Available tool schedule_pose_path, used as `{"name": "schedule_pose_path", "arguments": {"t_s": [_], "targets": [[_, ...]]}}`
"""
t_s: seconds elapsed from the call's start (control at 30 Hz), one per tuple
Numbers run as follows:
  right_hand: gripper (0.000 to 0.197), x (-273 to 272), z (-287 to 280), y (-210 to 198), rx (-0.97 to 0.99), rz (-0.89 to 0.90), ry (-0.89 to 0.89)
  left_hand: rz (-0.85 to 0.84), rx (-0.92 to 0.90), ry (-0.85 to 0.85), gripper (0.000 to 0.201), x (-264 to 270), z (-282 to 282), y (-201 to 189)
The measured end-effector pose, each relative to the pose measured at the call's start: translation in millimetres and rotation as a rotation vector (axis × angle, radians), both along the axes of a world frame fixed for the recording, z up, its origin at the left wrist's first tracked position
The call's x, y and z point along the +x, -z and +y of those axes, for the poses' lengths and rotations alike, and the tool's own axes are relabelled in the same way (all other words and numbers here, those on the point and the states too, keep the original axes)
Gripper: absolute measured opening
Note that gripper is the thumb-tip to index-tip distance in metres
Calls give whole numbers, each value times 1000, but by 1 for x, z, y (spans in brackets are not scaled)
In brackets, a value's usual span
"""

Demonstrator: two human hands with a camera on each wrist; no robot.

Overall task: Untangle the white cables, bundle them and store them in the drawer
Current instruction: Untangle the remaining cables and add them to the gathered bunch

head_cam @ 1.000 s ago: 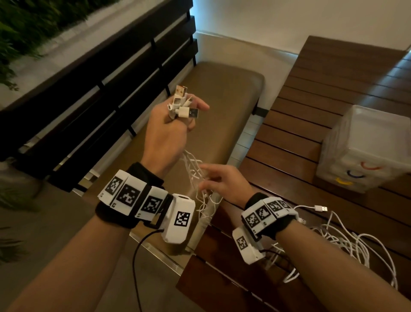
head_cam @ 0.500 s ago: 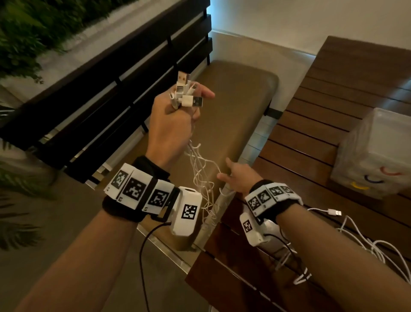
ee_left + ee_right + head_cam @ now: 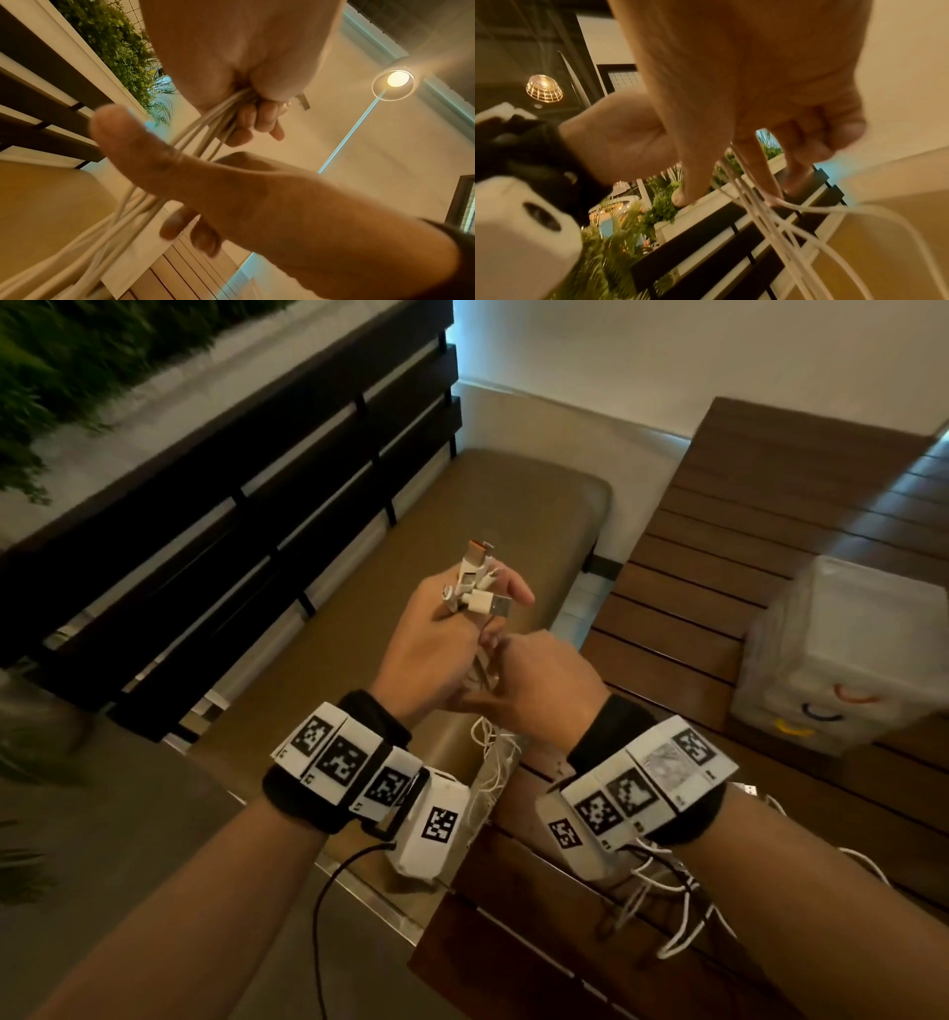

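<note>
My left hand (image 3: 462,629) grips a bunch of white cables (image 3: 493,762) just below their USB plugs (image 3: 480,588), which stick up above the fist. In the left wrist view its fingers (image 3: 257,119) curl round the strands (image 3: 213,121). My right hand (image 3: 518,670) sits right against the left, and its thumb and curled fingers (image 3: 144,176) close round the same strands. The right wrist view shows the strands (image 3: 757,203) running down past the right hand's fingers (image 3: 752,162). The rest trails in loose loops (image 3: 683,916) on the wooden table (image 3: 770,531). A translucent drawer unit (image 3: 842,660) stands at the right, its drawers closed.
Under my hands lies a brown padded bench (image 3: 411,546) with a dark slatted backrest (image 3: 257,480) on its left. The table's metal-edged corner (image 3: 390,906) is just below my wrists. Green plants (image 3: 77,361) fill the far left.
My right hand has risen from the hanging strands to just under the left hand and closed on the cables. The left hand has come lower and nearer to me.
</note>
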State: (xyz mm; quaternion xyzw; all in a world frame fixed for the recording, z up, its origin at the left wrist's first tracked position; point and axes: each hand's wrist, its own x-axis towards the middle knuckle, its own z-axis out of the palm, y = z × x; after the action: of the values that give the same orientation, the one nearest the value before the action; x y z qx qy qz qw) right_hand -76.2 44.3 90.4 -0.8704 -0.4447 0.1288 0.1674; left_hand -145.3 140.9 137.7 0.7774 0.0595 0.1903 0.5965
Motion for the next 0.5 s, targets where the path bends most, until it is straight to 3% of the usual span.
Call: {"name": "schedule_pose_path", "arguments": {"t_s": [0.07, 0.17, 0.37, 0.43, 0.5], "targets": [[58, -4, 7, 7, 136, 83, 18, -1, -20, -37, 31, 1, 2, 3], [17, -7, 11, 2, 484, 460, 75, 18, -95, -27, 28, 1, 1, 2], [13, -11, 20, -13, 654, 712, 63, 111, 297, -200, 32, 4, 6, 0], [9, -10, 20, -19, 658, 769, 28, 168, 365, -218, 28, 5, 9, 0], [18, -10, 19, -22, 628, 732, -20, 256, 375, -188, 29, 5, 12, 2]]}}
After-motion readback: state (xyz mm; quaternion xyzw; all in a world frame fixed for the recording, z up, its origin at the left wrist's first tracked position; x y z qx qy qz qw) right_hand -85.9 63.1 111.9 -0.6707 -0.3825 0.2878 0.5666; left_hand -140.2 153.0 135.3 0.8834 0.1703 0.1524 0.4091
